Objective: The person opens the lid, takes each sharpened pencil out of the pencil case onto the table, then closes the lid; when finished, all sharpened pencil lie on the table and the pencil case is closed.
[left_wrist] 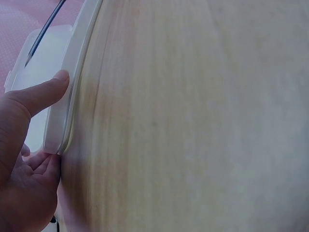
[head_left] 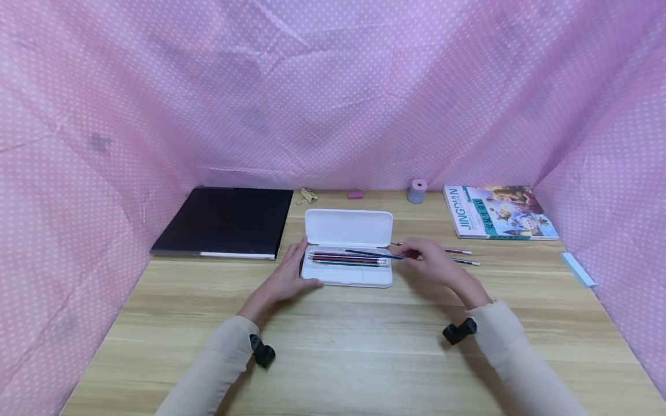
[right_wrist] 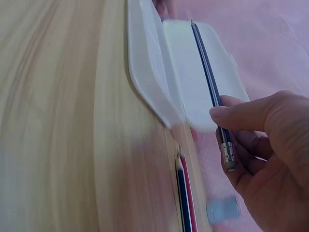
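Observation:
A white pencil case (head_left: 333,276) lies with its lid up in the middle of the table, holding several pencils (head_left: 346,259). My left hand (head_left: 288,278) grips its left end, thumb (left_wrist: 50,92) on the front wall and fingers around the left side. Above the case, my right hand (head_left: 430,263) pinches a dark blue striped pencil (right_wrist: 207,72) between thumb and fingers near its capped end. The pencil's tip points left, over the stored pencils. Beneath the right hand lie a red pencil (head_left: 458,251) and a dark pencil (head_left: 466,262) on the table.
A black folder-like item (head_left: 226,222) lies at the left. Along the back are gold binder clips (head_left: 308,196), a pink eraser (head_left: 355,195) and a small cylinder (head_left: 417,191). At the right are a book (head_left: 502,212) and a light-blue strip (head_left: 578,270). Pink dotted cloth (head_left: 333,104) surrounds the table.

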A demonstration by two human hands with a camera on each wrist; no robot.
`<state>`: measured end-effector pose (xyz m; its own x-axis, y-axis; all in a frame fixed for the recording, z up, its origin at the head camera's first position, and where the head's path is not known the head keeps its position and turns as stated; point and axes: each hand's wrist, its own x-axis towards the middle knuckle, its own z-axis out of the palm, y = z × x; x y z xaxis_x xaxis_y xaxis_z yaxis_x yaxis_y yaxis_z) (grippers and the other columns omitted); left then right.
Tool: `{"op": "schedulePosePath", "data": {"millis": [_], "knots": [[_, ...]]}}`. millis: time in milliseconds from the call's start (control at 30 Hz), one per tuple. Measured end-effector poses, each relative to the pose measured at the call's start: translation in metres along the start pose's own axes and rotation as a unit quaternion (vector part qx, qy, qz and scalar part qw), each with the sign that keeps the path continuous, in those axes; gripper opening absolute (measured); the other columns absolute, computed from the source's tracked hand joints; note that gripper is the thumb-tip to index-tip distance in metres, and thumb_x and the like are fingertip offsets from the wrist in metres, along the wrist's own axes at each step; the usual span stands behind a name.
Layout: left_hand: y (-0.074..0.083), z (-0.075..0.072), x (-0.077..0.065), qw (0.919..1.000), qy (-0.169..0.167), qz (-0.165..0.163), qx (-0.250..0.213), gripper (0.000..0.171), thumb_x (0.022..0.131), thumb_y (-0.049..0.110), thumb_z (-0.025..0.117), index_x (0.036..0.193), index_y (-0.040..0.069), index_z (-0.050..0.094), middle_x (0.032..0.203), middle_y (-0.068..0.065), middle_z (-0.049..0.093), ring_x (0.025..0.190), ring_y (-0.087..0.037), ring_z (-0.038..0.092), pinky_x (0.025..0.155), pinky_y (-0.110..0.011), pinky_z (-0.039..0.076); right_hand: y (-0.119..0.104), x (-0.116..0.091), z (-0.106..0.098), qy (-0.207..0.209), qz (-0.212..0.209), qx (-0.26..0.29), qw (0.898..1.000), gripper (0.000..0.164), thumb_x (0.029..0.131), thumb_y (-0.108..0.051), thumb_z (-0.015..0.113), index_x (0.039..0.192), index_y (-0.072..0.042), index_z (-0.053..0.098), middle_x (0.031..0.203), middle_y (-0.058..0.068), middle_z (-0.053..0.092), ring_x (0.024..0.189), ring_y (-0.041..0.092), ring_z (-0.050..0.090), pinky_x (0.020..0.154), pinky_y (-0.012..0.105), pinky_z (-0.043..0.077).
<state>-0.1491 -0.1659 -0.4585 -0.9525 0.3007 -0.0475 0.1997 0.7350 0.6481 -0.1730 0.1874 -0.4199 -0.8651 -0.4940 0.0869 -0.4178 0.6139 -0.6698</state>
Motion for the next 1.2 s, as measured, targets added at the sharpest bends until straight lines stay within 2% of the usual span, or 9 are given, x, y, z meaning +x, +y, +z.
{"op": "schedulePosePath", "data": {"millis": [267,567,700,833,1200], "knots": [[-0.003,0.001,0.001,1.0,0.002,0.004,0.005,0.115,0.069,0.054,0.074,0.149,0.021,-0.003,0.142,-0.006,0.027,0.127,-0.02,0.031,0.106,-0.041,0.026,0.026,-0.031,-0.021,0.034,0.02,-0.017,0.999,0.022,0.083,0.002,0.062,0.099,-0.013,0.068,0.095,0.002,0.064,0.084,0.016,0.056,0.072,0.029,0.048],[-0.004,0.002,0.001,1.0,0.002,0.002,0.005,0.115,0.068,0.054,0.074,0.149,0.024,-0.003,0.141,-0.005,0.028,0.124,-0.02,0.033,0.105,-0.04,0.027,0.066,-0.077,-0.037,0.04,0.096,-0.055,0.993,0.022,0.086,-0.007,0.063,0.102,-0.02,0.067,0.105,0.004,0.061,0.095,0.022,0.056,0.08,0.04,0.047],[-0.004,0.001,0.001,1.0,0.001,-0.002,0.006,0.115,0.068,0.055,0.074,0.149,0.024,-0.003,0.142,-0.005,0.027,0.126,-0.02,0.031,0.106,-0.04,0.027,0.079,-0.091,-0.042,0.057,0.109,-0.059,0.991,0.019,0.085,-0.006,0.063,0.101,-0.016,0.068,0.106,0.008,0.062,0.099,0.028,0.056,0.083,0.046,0.045],[-0.004,0.0,0.0,1.0,0.004,-0.005,0.006,0.115,0.068,0.055,0.074,0.149,0.023,-0.003,0.143,-0.006,0.026,0.127,-0.021,0.03,0.106,-0.042,0.027,0.086,-0.095,-0.044,0.072,0.098,-0.068,0.99,0.018,0.085,-0.006,0.064,0.101,-0.013,0.068,0.105,0.01,0.063,0.099,0.03,0.057,0.083,0.047,0.044],[-0.003,0.001,0.001,0.9999,0.0,0.002,0.012,0.115,0.069,0.054,0.073,0.149,0.021,-0.003,0.143,-0.007,0.026,0.127,-0.021,0.03,0.106,-0.041,0.026,0.094,-0.09,-0.038,0.097,0.059,-0.088,0.99,0.019,0.084,-0.003,0.064,0.1,-0.012,0.07,0.105,0.01,0.063,0.099,0.031,0.057,0.084,0.047,0.042]]}}
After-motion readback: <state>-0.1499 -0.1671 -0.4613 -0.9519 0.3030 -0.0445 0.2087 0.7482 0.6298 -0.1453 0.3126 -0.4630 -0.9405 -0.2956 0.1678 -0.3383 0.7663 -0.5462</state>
